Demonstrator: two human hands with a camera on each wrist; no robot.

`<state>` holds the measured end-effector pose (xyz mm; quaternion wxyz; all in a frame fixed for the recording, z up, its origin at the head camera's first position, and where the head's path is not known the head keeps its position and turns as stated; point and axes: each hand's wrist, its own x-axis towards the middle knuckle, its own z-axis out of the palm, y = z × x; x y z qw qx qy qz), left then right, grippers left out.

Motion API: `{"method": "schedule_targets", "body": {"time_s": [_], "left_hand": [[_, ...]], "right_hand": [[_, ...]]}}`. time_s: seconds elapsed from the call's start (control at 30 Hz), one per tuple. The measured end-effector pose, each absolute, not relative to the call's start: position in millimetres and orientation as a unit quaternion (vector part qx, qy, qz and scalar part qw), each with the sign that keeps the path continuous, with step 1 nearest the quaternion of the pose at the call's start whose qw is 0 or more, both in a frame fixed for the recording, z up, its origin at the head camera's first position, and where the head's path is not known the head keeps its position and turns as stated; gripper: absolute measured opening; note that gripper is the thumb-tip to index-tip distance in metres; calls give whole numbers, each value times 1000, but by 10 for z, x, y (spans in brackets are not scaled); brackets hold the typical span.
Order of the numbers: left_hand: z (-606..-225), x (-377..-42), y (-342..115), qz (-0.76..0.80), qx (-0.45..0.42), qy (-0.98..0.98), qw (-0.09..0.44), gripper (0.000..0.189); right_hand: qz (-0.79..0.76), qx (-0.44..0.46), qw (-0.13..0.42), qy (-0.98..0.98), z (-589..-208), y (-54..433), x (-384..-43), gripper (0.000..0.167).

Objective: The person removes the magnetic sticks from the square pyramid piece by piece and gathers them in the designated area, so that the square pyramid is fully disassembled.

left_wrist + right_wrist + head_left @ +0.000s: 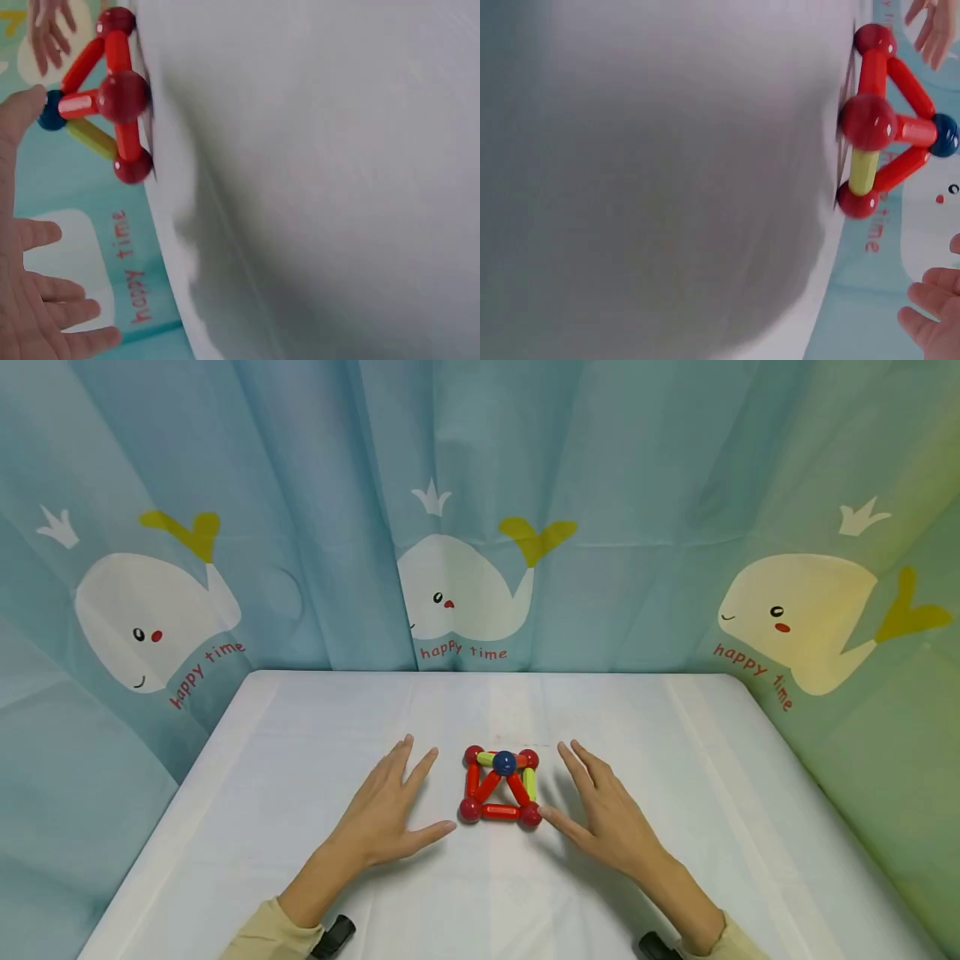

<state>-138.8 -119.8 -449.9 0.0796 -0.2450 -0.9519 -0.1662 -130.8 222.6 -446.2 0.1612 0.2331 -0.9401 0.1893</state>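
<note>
A pyramid [501,812] of magnetic rods and balls stands on the white-covered table. Its base has red balls at the corners, joined by red and yellow-green rods. Sloping rods rise to a blue ball [505,763] at the peak. To its left, my left hand [386,814] has its fingers spread, holding nothing and apart from it in the head view. My right hand [611,818] is likewise spread on the right side, its thumb tip close to the front right red ball [530,814]. In the right wrist view, no finger lies on the pyramid [868,122].
The white tablecloth [225,827] covers the table around the hands. A blue-green curtain [637,527] with whale prints hangs behind the table and along both sides. Dark bands [333,937] show at the wrists by the beige sleeves.
</note>
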Motion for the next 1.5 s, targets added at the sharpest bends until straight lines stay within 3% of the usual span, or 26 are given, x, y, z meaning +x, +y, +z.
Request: {"method": "schedule_targets", "body": {"time_s": [0.47,1.07,1.5], "left_hand": [[-4507,-1409,-799,-306,-220,-926,28,80],[-4637,-1521,-567,-320,-249,-909,99,50],[-4656,-1558,-491,-319,-256,-908,87,29]], "right_hand": [[322,273,147,-895,-4453,1839,-1419,74],[372,311,156,-861,-4496,1664,-1624,57],[383,313,151,-856,-4475,1650,-1660,46]]}}
